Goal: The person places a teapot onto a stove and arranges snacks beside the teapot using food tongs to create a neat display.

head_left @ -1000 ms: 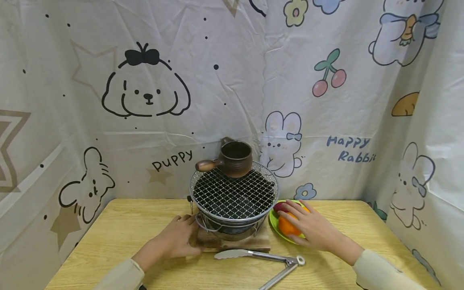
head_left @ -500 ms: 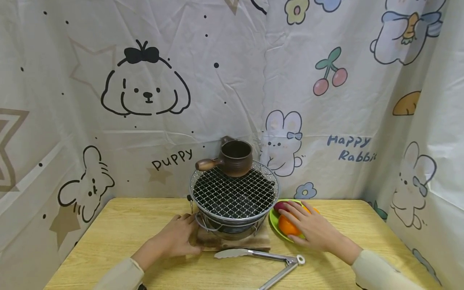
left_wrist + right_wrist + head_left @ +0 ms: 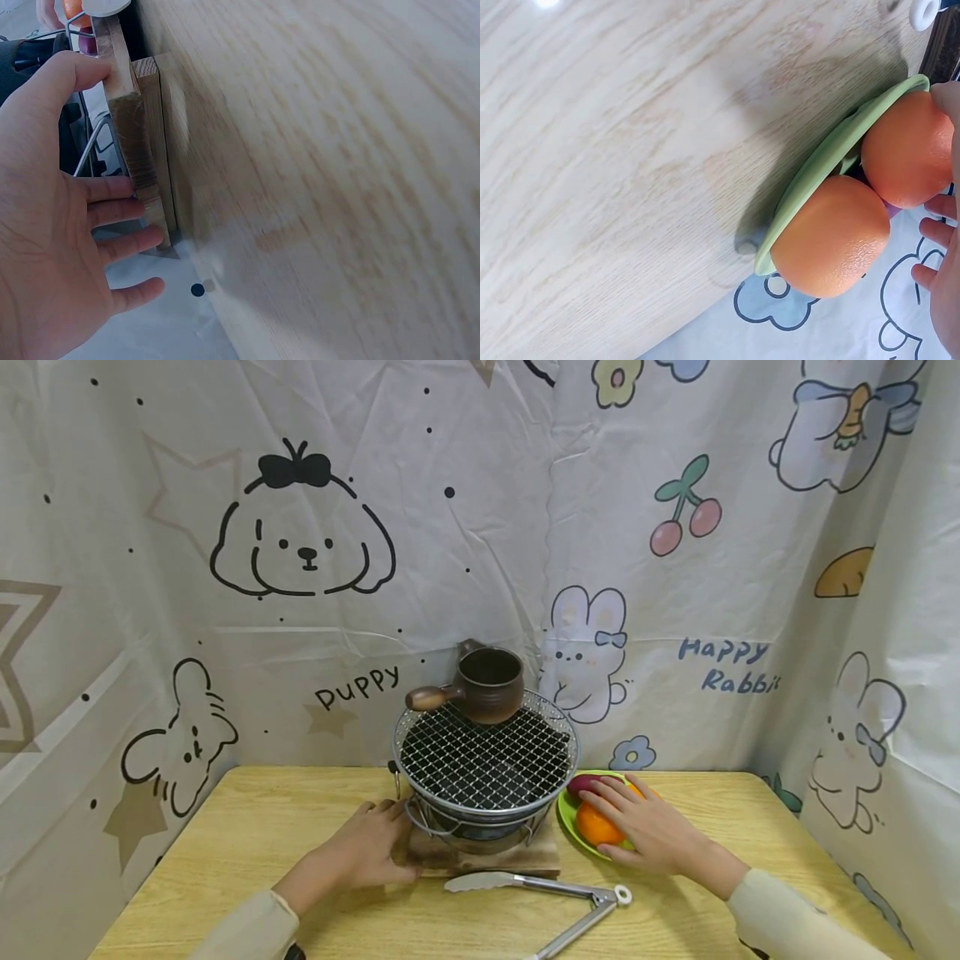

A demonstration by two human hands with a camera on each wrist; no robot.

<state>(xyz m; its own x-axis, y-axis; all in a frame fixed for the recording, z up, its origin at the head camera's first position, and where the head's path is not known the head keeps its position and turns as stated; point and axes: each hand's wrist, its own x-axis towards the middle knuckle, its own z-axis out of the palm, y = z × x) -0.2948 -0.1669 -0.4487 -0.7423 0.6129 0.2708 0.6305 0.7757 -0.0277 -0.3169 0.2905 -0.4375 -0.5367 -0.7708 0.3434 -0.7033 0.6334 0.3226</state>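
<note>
Two hands: left hand [image 3: 367,847], fingers loosely extended, touches the wooden board [image 3: 517,861] at its left; right hand [image 3: 651,831], fingers relaxed and spread, lies over two oranges [image 3: 832,236]
Grill [image 3: 480,768]: on the board, brown pot [image 3: 491,692] at its far side
Green plate [image 3: 815,174]: right of the grill, bearing the oranges and a dark red fruit [image 3: 588,784]
Tongs [image 3: 558,887]: nearer than the board, arms apart

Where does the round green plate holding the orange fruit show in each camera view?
Head: right of centre; the round green plate is partly hidden by the right hand.
Left wrist: plate not discernible.
Right wrist: right of centre, beneath two round orange fruits.
Shared landmark: orange fruit, only partly visible at top left in the left wrist view.
</note>
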